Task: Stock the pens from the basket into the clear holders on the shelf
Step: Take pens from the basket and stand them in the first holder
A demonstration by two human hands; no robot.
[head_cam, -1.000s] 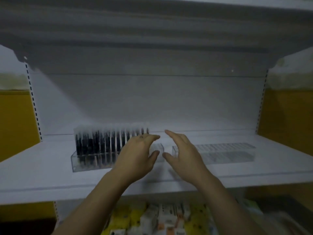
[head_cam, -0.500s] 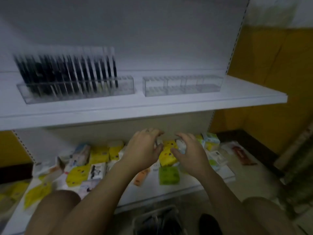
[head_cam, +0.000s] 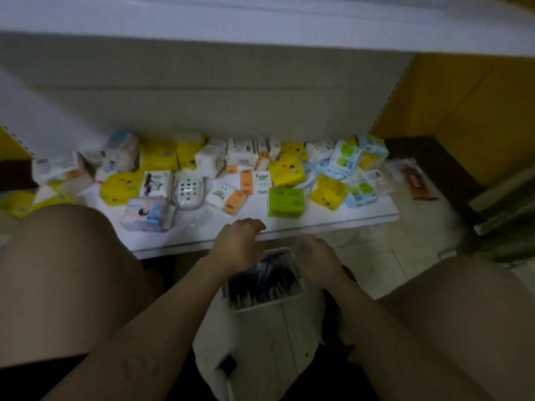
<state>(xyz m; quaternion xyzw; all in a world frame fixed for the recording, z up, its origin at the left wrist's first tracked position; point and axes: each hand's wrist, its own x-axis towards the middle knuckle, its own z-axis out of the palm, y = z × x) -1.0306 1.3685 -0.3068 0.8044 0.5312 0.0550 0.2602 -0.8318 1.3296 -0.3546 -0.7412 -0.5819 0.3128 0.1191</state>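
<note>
A second ago both hands were up at the clear holders, the left one mostly filled with dark pens and the right one bare. Now the view has tipped down and the holders are out of sight; only the front edge of the upper shelf (head_cam: 260,24) shows along the top. The left hand (head_cam: 237,241) and right hand (head_cam: 317,263) have come down past the lower shelf (head_cam: 333,219) and its tissue packs (head_cam: 286,198). They sit over the white basket (head_cam: 269,306) on the floor between the person's knees. The pens (head_cam: 260,280) lie in it as a dark bundle, just under both hands. Each grip curls downward at the basket's far end, but blur and the backs of the hands hide the fingertips, so I cannot tell whether either grip has closed on pens. This looks like a return for a fresh batch, so the right holder probably still needs filling
</note>
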